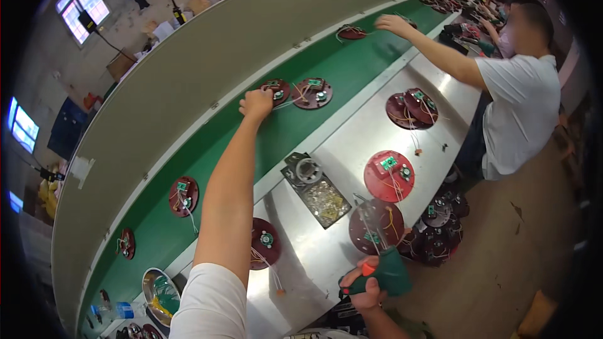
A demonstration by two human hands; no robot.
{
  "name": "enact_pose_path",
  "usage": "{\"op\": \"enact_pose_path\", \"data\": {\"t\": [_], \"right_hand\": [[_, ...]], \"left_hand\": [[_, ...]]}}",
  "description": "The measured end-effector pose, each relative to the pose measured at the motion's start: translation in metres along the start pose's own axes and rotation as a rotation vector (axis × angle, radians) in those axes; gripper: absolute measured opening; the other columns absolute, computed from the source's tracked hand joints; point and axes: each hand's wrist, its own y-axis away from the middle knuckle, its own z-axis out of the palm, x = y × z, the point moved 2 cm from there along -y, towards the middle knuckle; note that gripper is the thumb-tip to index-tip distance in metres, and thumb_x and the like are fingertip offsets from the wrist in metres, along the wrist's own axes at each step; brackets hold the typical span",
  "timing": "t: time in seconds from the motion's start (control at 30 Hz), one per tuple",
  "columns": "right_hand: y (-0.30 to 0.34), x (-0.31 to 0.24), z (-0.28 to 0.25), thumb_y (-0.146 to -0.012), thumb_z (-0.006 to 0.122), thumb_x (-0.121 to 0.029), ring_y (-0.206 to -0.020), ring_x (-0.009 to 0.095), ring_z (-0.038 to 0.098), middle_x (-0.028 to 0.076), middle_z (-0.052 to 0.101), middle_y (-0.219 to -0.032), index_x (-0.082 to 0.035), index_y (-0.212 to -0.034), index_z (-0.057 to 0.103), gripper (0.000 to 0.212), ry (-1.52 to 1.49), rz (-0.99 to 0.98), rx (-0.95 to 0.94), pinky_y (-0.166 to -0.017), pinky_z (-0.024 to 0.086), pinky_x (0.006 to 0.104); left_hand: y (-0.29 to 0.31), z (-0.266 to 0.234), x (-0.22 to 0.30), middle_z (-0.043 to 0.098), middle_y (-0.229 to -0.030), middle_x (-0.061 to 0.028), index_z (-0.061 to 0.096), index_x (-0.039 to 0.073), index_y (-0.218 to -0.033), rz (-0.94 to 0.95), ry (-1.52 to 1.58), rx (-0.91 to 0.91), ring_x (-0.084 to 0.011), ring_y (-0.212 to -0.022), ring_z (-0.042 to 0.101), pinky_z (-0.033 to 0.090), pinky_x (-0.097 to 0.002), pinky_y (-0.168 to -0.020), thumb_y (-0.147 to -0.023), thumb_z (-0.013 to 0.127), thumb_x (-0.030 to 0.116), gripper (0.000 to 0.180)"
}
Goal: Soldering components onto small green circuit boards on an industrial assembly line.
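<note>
My left arm stretches over the green belt, and my left hand (256, 104) is closed on the near edge of a maroon disc (276, 90) carrying a small circuit board and wires. A similar maroon disc (312, 93) lies just right of it. Low in the view, my right hand (367, 292) grips a green power screwdriver (392, 271) with an orange-red switch. Its long front end points over a dark maroon disc (375, 223) at the metal bench's edge. Whether the tip touches that disc I cannot tell. A brighter red disc (389, 176) lies beyond it.
A tray of small screws (325, 203) stands on the metal bench (308, 270). More discs lie along the green belt (217, 179) and in a pile (433, 238) below the bench edge. A co-worker (521, 100) at right reaches over the belt. A long panel (157, 88) borders it.
</note>
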Motion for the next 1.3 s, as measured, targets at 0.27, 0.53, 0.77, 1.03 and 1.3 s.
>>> {"op": "enact_pose_path", "data": {"t": [0.27,0.53,0.77,1.03,1.3], "right_hand": [[-0.026,-0.027,0.021,-0.095,0.054,-0.044,-0.046,0.019,0.054,0.013,0.054,-0.079,0.001,-0.113,0.041,0.05,-0.159,0.051,0.07,-0.043,0.05,0.0338],[-0.043,-0.03,0.035,-0.097,0.044,-0.029,-0.046,0.019,0.052,0.013,0.055,-0.067,0.006,-0.11,0.047,0.037,-0.083,-0.069,0.079,-0.047,0.047,0.029],[-0.038,-0.035,0.032,-0.098,0.041,-0.035,-0.047,0.018,0.05,0.008,0.054,-0.058,0.003,-0.109,0.051,0.041,-0.114,0.057,0.014,-0.049,0.046,0.0297],[-0.037,-0.044,0.037,-0.1,0.039,-0.036,-0.049,0.018,0.05,0.008,0.053,-0.059,0.001,-0.106,0.054,0.04,-0.039,0.092,0.02,-0.051,0.046,0.0314],[-0.038,-0.044,0.042,-0.1,0.038,-0.035,-0.049,0.017,0.049,0.007,0.052,-0.058,0.001,-0.106,0.054,0.04,-0.004,0.103,-0.012,-0.051,0.047,0.0318]], "left_hand": [[0.148,-0.159,-0.069,0.071,-0.085,-0.0058,0.071,-0.001,-0.085,0.121,0.705,-0.038,-0.0108,-0.075,0.06,0.049,-0.0274,-0.069,-0.094,0.061,0.025,0.03],[0.42,-0.232,-0.179,0.07,-0.11,-0.016,0.063,0.0,-0.064,0.083,0.553,0.074,-0.0247,-0.093,0.066,0.05,-0.0339,-0.08,-0.076,0.068,0.008,0.015],[0.47,-0.262,-0.233,0.066,-0.125,-0.0086,0.071,0.009,-0.088,0.137,0.34,0.273,-0.0299,-0.121,0.05,0.036,-0.0414,-0.104,-0.074,0.075,0.015,0.016],[0.452,-0.3,-0.326,0.067,-0.097,-0.0077,0.073,0.012,-0.089,-0.022,-0.369,0.206,-0.0313,-0.103,0.053,0.039,-0.0458,-0.09,-0.076,0.074,0.018,0.014],[0.432,-0.29,-0.341,0.063,-0.103,-0.009,0.072,0.01,-0.091,-0.015,-0.358,-0.127,-0.0316,-0.108,0.051,0.037,-0.0482,-0.093,-0.084,0.065,0.021,0.015]]}}
